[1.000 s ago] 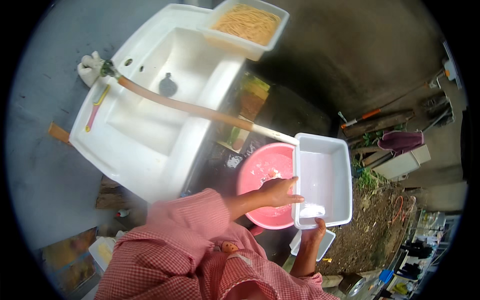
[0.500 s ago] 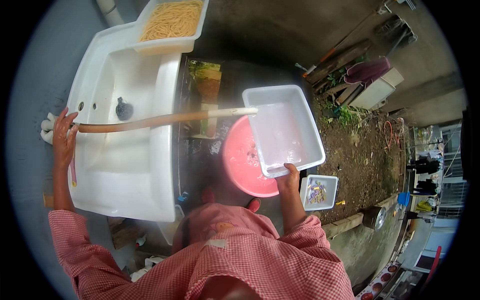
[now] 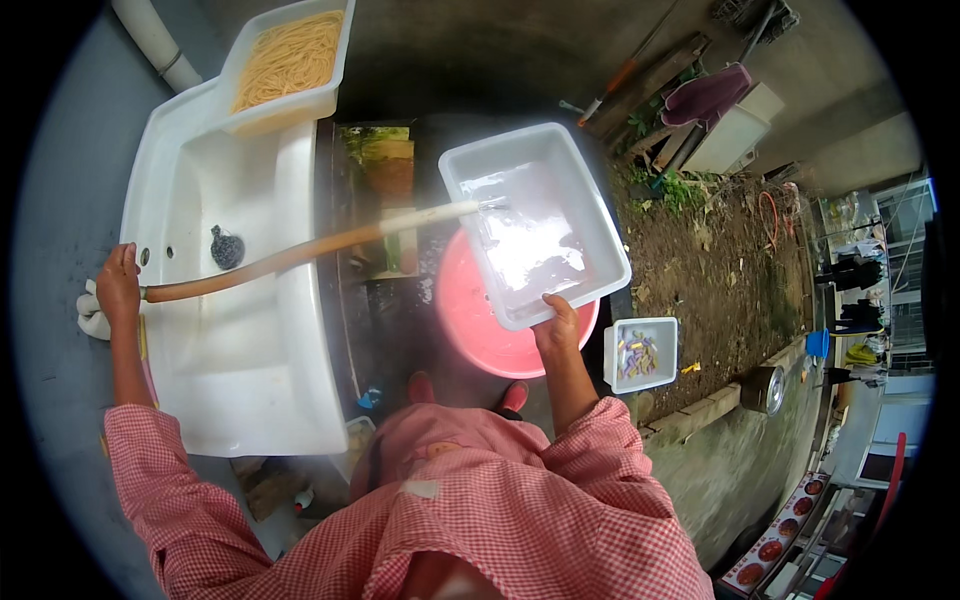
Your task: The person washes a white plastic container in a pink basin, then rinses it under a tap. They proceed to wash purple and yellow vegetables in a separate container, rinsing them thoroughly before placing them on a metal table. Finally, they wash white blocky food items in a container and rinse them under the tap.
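At 1 o'clock from view centre: white tub, water in it, lying over the pink basin. Can't tell whether it rests on the basin rim or hangs above it.

Right hand pinches the tub's rim at its 6 o'clock side, thumb over the edge, other fingers hidden. Left hand is out at 9 o'clock, at the tap end of the hose; can't tell whether it grips or just touches. Hands well apart.

Hose crosses the sink from 9 o'clock, pale end just over the tub's 10 o'clock edge, water apparently running out. Container of yellow strands sits on the sink's 1 o'clock corner; small white tray at 4 o'clock, coloured pieces inside.

Risks, my read:
- Single-handed hold on one edge; added water weight could twist the wet rim loose and dump the tub.
- Hose end overlaps the edge only slightly. Pressure kick or a tub shift could pull it clear, spraying basin and floor.
- Tap turned too far: splash over the edge.
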A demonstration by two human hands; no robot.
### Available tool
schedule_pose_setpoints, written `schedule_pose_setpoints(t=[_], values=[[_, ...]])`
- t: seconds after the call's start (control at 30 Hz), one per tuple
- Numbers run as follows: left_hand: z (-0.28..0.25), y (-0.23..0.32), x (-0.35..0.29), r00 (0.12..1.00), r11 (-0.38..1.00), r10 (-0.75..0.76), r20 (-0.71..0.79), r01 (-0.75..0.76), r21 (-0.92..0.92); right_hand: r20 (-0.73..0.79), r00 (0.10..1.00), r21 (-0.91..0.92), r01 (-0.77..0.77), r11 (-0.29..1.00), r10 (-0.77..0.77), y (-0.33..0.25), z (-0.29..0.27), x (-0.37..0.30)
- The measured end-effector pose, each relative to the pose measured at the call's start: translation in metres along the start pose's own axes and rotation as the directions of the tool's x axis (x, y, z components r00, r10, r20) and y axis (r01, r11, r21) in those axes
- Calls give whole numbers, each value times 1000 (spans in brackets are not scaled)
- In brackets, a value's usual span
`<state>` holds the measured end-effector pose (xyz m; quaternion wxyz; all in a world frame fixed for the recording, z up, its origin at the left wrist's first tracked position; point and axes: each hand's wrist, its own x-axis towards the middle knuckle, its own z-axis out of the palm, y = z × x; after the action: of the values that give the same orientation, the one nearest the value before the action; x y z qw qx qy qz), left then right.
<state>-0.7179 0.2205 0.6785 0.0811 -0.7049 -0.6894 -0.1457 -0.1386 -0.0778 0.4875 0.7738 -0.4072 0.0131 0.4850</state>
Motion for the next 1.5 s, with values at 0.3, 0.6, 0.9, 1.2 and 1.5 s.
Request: schedule_pose_setpoints(t=[0.3,0.6,0.9,1.2,1.5], values=[[-12,81,-52,810,870,487,-325,-422,254,-84,995,-115,47,992,-57,-21,-10,14],[27,236,-200,743,818,565,360,-448,-361,-56,972,37,-224,974,226,9,-31,17],[33,240,-202,782,864,504,367,-443,-242,-81,955,-63,-289,955,284,-61,-57,75],[37,237,-201,803,870,492,335,-449,-203,-31,925,-24,-378,925,378,-30,-39,45],[43,244,-196,822,873,487,295,-444,-202,60,996,-92,-57,994,62,-41,-35,180]])
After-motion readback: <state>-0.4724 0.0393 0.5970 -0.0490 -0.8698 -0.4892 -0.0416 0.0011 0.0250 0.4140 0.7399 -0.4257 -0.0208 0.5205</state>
